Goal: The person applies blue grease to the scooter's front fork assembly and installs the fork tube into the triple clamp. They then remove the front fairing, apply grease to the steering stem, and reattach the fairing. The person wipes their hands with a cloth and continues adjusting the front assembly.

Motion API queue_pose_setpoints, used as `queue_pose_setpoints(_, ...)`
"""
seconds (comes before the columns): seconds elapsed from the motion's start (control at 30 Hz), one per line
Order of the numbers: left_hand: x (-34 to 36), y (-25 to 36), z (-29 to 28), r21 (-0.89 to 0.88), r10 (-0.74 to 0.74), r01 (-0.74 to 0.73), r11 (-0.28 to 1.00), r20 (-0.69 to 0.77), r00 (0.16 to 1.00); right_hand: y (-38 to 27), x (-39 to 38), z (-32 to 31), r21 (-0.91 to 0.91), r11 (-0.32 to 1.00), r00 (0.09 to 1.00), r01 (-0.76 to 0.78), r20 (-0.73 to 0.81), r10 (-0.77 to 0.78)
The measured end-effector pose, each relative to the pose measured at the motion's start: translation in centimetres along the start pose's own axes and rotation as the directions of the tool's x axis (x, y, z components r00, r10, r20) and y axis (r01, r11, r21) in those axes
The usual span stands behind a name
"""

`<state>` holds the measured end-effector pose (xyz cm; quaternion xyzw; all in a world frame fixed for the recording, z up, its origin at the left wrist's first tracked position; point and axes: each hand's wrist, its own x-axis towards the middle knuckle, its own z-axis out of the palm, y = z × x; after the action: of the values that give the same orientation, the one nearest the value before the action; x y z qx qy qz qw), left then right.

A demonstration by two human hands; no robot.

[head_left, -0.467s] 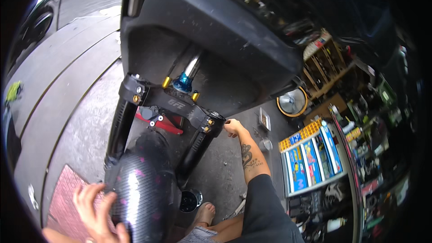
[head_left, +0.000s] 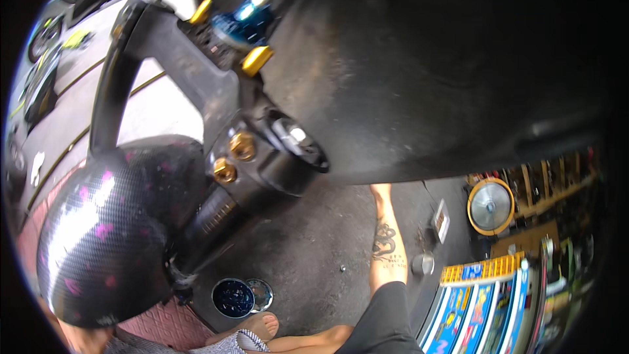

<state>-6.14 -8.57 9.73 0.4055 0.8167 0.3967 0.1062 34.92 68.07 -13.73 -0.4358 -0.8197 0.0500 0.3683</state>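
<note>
A motorcycle front end fills the left and middle. Its black lower fork clamp (head_left: 190, 65) carries gold bolts (head_left: 242, 146) and grips a black fork tube (head_left: 213, 223). Blue grease (head_left: 239, 29) coats the base of the bright steering stem. Below sits a glossy carbon-patterned front fender (head_left: 124, 216) with pink specks. My left hand (head_left: 82, 335) is at the fender's lower edge, its fingers hidden behind it. My tattooed right forearm (head_left: 390, 242) reaches up beneath a large dark panel (head_left: 426, 92). The panel hides my right hand beyond the wrist, so what it touches does not show.
Blue grease fills a round tub (head_left: 233, 297) on the floor near my foot (head_left: 259, 328). A metal cup (head_left: 422, 264) and a white tray (head_left: 441, 221) stand right of my forearm. Farther right are a round fan (head_left: 490, 206) and a blue drawer rack (head_left: 472, 314). Motorcycles are parked far left.
My view has moved closer to the fork clamp and panel. My right hand, seen beside the clamp earlier, is now behind the panel. My left hand's spread fingers have gone behind the fender.
</note>
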Motion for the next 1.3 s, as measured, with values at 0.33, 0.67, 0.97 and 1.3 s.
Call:
queue_pose_setpoints(0.33,2.1,1.9,1.7,0.236,-0.006,0.004,0.972,0.009,1.0,2.4,1.2,1.9,-0.159,0.951,0.956,0.265,0.169,-0.239)
queue_pose_setpoints(0.67,10.6,-1.3,2.1,0.256,0.143,-0.163,0.953,0.093,0.985,-7.6,3.1,-3.8,-0.372,0.835,0.792,0.406,0.598,-0.119)
queue_pose_setpoints(0.97,11.2,-2.4,3.1,0.28,0.084,-0.128,0.951,0.165,0.983,-10.6,3.3,-4.9,-0.307,0.831,0.724,0.465,0.671,-0.157)
queue_pose_setpoints(1.3,6.1,-0.3,5.7,0.442,-0.028,0.004,0.897,0.048,0.998,-6.5,2.1,-2.1,-0.042,0.861,0.798,0.507,0.399,-0.451)
